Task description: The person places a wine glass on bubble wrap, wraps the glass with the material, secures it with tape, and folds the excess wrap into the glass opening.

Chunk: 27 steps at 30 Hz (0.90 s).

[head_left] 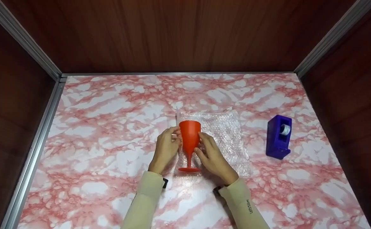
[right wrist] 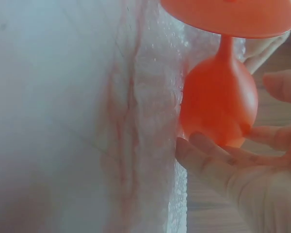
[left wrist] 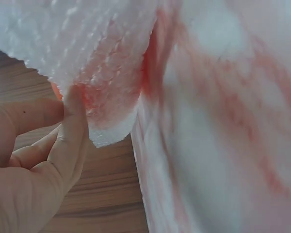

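An orange-red goblet lies on a sheet of clear bubble wrap, its mouth facing away and its round foot toward the person. At its left side, my left hand pinches the edge of the bubble wrap between thumb and fingers, and the goblet shows reddish through the plastic. My right hand rests its fingertips against the right side of the bowl. In the right wrist view the fingers touch the goblet near its wide end, while the thumb stands apart from it.
A purple tape dispenser with a roll of clear tape stands to the right of the bubble wrap. The pink-and-white marbled table is bounded by dark wood panels and metal rails.
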Each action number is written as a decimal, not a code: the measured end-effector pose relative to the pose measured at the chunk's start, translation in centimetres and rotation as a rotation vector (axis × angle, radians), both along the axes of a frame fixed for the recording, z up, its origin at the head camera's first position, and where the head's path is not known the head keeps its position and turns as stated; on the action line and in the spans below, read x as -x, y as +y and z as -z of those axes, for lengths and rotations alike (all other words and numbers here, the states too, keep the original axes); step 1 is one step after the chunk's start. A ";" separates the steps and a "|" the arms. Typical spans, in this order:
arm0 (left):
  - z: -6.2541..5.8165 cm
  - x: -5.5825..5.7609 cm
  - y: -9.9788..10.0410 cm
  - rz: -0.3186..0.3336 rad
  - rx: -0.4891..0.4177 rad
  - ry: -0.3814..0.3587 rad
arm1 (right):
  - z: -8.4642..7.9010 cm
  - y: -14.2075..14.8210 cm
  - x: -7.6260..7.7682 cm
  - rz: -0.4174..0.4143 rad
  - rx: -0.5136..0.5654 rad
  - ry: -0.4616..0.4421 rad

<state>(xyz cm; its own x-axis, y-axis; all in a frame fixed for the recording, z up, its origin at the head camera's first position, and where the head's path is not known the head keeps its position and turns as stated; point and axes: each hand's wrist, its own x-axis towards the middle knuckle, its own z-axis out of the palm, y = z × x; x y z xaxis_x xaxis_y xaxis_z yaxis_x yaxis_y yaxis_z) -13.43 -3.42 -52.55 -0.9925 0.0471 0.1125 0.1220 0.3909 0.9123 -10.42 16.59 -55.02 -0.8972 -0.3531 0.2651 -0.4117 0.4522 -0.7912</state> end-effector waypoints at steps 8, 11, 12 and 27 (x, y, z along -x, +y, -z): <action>0.5 0.3 -0.2 0.017 0.013 -0.011 | -0.1 0.6 0.2 0.007 0.016 -0.073; 0.6 0.3 -0.3 0.042 0.028 -0.024 | 0.0 0.9 0.2 0.000 0.028 -0.115; 0.6 0.3 -0.3 0.054 0.018 -0.033 | 0.1 1.0 0.2 -0.002 0.029 -0.115; 0.0 0.4 0.2 0.093 0.139 0.079 | -0.1 0.4 -0.2 -0.004 0.022 -0.178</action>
